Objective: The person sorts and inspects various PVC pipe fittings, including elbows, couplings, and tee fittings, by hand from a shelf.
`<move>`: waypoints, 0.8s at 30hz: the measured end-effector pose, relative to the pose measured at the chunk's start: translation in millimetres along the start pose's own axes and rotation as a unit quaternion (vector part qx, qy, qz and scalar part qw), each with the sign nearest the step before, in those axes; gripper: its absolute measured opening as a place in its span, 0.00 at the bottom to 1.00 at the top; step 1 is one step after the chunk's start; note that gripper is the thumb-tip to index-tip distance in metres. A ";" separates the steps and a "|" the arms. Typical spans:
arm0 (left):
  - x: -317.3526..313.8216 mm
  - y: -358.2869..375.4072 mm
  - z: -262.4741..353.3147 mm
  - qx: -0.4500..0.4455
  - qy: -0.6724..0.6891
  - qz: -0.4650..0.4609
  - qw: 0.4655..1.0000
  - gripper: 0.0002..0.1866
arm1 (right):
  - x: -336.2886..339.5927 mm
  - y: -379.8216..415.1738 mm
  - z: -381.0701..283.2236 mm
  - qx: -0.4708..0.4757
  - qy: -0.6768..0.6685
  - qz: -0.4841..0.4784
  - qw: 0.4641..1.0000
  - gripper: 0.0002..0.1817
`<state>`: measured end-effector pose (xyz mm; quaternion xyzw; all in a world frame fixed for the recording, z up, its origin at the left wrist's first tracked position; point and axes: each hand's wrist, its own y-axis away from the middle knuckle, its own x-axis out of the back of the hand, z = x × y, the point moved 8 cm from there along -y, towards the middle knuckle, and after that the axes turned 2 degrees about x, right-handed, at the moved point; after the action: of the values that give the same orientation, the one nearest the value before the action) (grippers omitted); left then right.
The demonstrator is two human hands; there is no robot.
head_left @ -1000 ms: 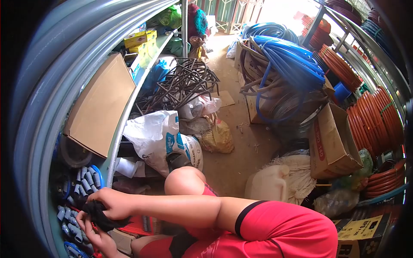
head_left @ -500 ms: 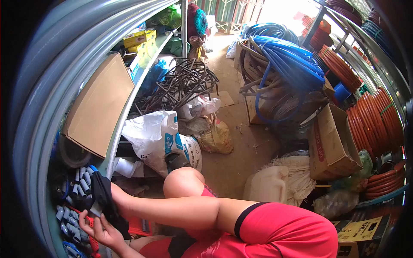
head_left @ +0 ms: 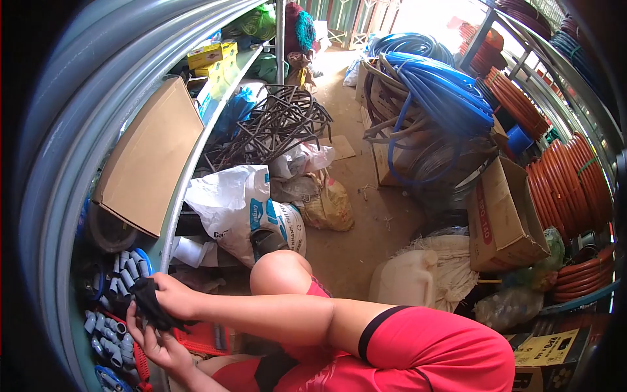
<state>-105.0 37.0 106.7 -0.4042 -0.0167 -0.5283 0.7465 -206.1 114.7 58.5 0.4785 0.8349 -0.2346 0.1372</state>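
Note:
A bunched black cloth (head_left: 155, 308) is gripped by my right hand (head_left: 175, 297), whose arm reaches across from the right. Just below, my left hand (head_left: 160, 346) has its fingers curled up against the cloth's underside. A grey pipe fitting showed at those fingertips earlier; the cloth now hides it. Beside my hands, several short grey pipe fittings (head_left: 112, 349) lie in a red basket (head_left: 142, 366). More grey fittings (head_left: 130, 269) fill a blue-rimmed container (head_left: 145, 260) just above.
A shelf edge (head_left: 186, 189) runs along the left, with a cardboard box (head_left: 153, 157) on it. White sacks (head_left: 228, 202) and bent steel bars (head_left: 281, 124) lie on the floor beyond my knee. Blue hose coils (head_left: 437, 98), a plastic jug (head_left: 405, 281) and an open carton (head_left: 506, 219) stand to the right.
My right hand has shifted slightly left with the black cloth, wrapping it over the grey fitting at my left fingertips. My left hand has moved a little right.

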 end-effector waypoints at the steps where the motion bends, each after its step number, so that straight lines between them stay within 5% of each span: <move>1: 0.7 -2.1 5.8 -0.030 -0.029 -0.003 0.999 0.20 | -0.5 -0.9 9.1 -0.026 -0.049 0.025 0.998 0.15; 5: 8.8 -11.9 26.6 -0.048 -0.061 -0.013 0.997 0.22 | -8.6 -0.6 12.9 -0.059 -0.106 -0.004 0.993 0.17; 8: 21.0 -13.5 13.8 -0.050 -0.022 -0.024 0.998 0.23 | -22.6 -2.0 -7.9 0.017 -0.045 -0.148 0.988 0.17; 11: 19.8 -9.6 -2.4 0.043 0.095 -0.034 0.994 0.24 | -24.6 -1.8 -1.0 0.057 -0.012 -0.176 0.983 0.17; 19: 18.1 5.2 -26.9 0.170 0.116 -0.016 0.979 0.24 | -17.0 -0.1 -6.7 0.096 0.095 -0.137 0.981 0.20; 24: 5.5 1.4 -24.5 0.154 0.196 -0.005 0.968 0.23 | -4.7 5.7 -18.1 0.180 0.212 -0.049 0.959 0.19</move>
<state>-111.3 17.7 91.9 -0.1731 0.0466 -0.5923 0.7855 -198.8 123.2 74.5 0.4924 0.8113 -0.2810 -0.1427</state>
